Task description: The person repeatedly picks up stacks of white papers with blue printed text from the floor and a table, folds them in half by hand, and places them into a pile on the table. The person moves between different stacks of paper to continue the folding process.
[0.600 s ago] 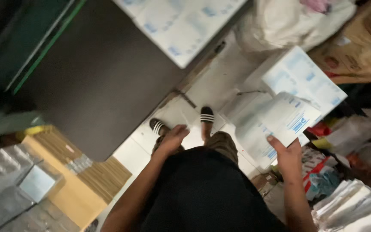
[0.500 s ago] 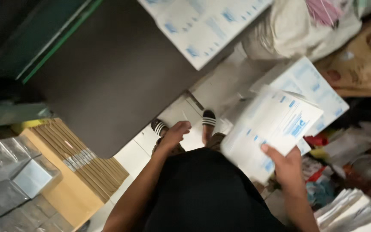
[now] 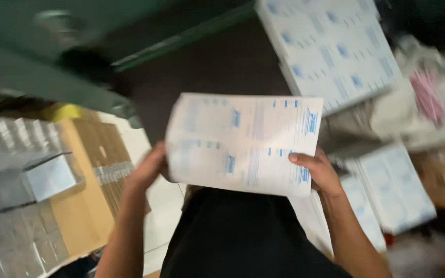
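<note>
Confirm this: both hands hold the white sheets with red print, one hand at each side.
Not quite: the print is blue, not red. The head view shows the left hand and right hand holding the white sheets, one hand at each side.

The sheet stack was white with blue printed blocks and pale blue bands. Above and right of it, a larger stack carried the same white-and-blue pattern. Left of the sheet stack, the cardboard was tan with brown ribbed edges, and the packs beyond were silver-grey. The garment below was black. The machine above left was dark green.
</note>
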